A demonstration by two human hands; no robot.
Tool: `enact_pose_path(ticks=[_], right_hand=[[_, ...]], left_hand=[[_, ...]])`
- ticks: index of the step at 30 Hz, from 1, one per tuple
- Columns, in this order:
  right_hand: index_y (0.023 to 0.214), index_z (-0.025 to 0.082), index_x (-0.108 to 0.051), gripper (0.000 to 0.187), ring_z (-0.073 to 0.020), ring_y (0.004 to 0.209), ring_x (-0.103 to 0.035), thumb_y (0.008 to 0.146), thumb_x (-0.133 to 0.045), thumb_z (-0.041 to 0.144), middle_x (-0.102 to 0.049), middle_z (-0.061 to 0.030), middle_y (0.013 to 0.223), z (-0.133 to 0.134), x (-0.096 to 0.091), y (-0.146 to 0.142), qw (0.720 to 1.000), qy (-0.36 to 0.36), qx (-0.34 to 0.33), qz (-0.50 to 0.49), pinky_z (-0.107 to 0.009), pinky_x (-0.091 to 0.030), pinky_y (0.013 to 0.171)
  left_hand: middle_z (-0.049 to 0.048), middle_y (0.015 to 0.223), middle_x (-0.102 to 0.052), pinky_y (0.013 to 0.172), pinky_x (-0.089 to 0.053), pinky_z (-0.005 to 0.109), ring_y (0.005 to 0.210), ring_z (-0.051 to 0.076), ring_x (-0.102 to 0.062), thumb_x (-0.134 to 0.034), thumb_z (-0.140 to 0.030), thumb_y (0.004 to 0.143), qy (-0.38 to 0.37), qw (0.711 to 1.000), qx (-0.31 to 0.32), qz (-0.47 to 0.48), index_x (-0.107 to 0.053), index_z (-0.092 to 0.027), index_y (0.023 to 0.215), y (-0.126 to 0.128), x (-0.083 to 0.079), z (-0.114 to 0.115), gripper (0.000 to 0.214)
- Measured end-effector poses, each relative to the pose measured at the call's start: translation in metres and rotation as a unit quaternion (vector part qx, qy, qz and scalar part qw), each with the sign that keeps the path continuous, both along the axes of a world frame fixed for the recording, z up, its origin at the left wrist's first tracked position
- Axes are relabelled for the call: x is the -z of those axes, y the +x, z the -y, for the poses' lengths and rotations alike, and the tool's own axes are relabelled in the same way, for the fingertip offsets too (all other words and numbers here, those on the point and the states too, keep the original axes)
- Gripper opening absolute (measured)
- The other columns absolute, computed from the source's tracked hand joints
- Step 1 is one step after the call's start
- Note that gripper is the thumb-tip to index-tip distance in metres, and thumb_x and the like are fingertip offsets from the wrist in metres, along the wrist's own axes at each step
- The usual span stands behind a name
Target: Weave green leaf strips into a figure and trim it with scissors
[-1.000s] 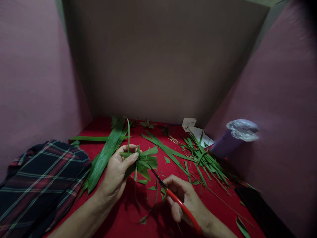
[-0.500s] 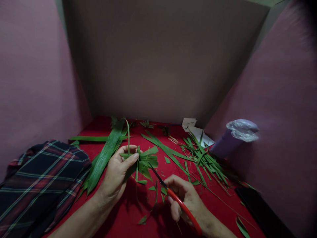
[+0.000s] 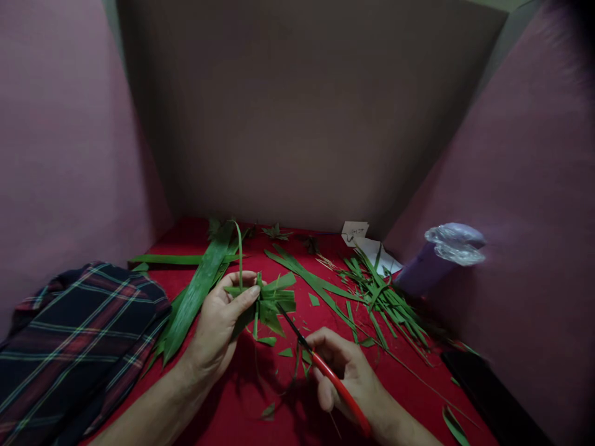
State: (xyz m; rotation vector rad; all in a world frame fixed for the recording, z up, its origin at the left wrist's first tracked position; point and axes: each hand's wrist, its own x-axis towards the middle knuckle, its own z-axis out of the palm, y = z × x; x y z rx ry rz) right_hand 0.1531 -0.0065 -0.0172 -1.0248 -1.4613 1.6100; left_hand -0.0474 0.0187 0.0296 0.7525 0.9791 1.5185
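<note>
My left hand (image 3: 226, 325) pinches a small bundle of folded green leaf strips (image 3: 279, 297) between thumb and fingers, its flat ends fanning out to the right. One thin strip curves up and over from this hand. In my right hand (image 3: 346, 371) is a pair of scissors (image 3: 338, 385) with red handles and dark, narrow blades. The blade tips reach up-left and touch or overlap the lower part of the leaf bundle; whether the blades are parted I cannot tell. Leaf scraps (image 3: 286, 352) lie on the red cloth (image 3: 251, 396) below.
Long broad leaves (image 3: 199, 294) lie at the left, beside a plaid cloth (image 3: 88, 334). A heap of cut leaf strips (image 3: 390, 297) lies right, near white paper (image 3: 374, 253). A purple roll with clear plastic (image 3: 437, 257) and a dark flat object (image 3: 493, 396) stand along the right wall.
The scissors and my right hand have shifted very slightly left. My left hand keeps its hold on the leaf bundle, which has barely moved.
</note>
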Motion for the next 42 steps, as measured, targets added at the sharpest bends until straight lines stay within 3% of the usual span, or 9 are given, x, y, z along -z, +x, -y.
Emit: enact_pose_path(ticks=[8, 14, 24, 32, 42], right_hand=[[0.097, 0.020, -0.050, 0.044, -0.0064, 0.043, -0.032, 0.060, -0.057, -0.002, -0.054, 0.0130, 0.041, 0.0034, -0.0044, 0.0032, 0.993, 0.068, -0.037, 0.085, -0.021, -0.019, 0.043], [0.098, 0.020, -0.051, 0.051, -0.0068, 0.045, -0.032, 0.055, -0.067, 0.000, -0.049, 0.0143, 0.043, 0.0045, -0.0083, 0.0016, 0.987, 0.108, -0.025, 0.115, -0.021, -0.022, 0.043], [0.099, 0.020, -0.049, 0.046, -0.0068, 0.043, -0.035, 0.059, -0.052, -0.003, -0.056, 0.0125, 0.042, 0.0028, -0.0031, 0.0040, 0.993, 0.073, -0.036, 0.087, -0.021, -0.020, 0.044], [0.096, 0.020, -0.048, 0.040, -0.0048, 0.041, -0.037, 0.063, -0.053, -0.001, -0.047, 0.0136, 0.046, 0.0050, -0.0014, 0.0026, 0.998, 0.031, -0.035, 0.033, -0.018, -0.022, 0.042], [0.092, 0.019, -0.052, 0.027, -0.0068, 0.046, -0.030, 0.068, -0.062, 0.012, -0.043, 0.0116, 0.045, 0.0026, 0.0002, 0.0033, 0.998, 0.042, -0.027, 0.037, -0.020, -0.020, 0.044]], left_hand=[[-0.0026, 0.071, -0.062, 0.058, -0.046, 0.017, 0.059, 0.008, -0.058, -0.071, -0.017, 0.066, 0.000, 1.000, -0.010, 0.005, -0.055, -0.017, 0.091, 0.0012, -0.0011, -0.0013, 0.029], [-0.0037, 0.069, -0.060, 0.058, -0.045, 0.016, 0.058, 0.007, -0.057, -0.070, -0.016, 0.066, -0.003, 1.000, -0.012, 0.012, -0.054, -0.017, 0.091, 0.0013, -0.0018, -0.0006, 0.029], [-0.0030, 0.070, -0.061, 0.057, -0.045, 0.017, 0.057, 0.007, -0.058, -0.070, -0.017, 0.067, -0.007, 1.000, -0.009, -0.004, -0.054, -0.017, 0.090, 0.0020, -0.0003, 0.0004, 0.027], [-0.0021, 0.071, -0.062, 0.057, -0.046, 0.018, 0.058, 0.008, -0.059, -0.070, -0.017, 0.067, -0.004, 1.000, -0.001, -0.004, -0.054, -0.017, 0.091, 0.0017, -0.0020, 0.0008, 0.028], [-0.0031, 0.069, -0.063, 0.057, -0.046, 0.018, 0.056, 0.008, -0.060, -0.071, -0.018, 0.066, -0.008, 1.000, 0.000, -0.002, -0.054, -0.017, 0.090, 0.0027, -0.0028, 0.0023, 0.028]])
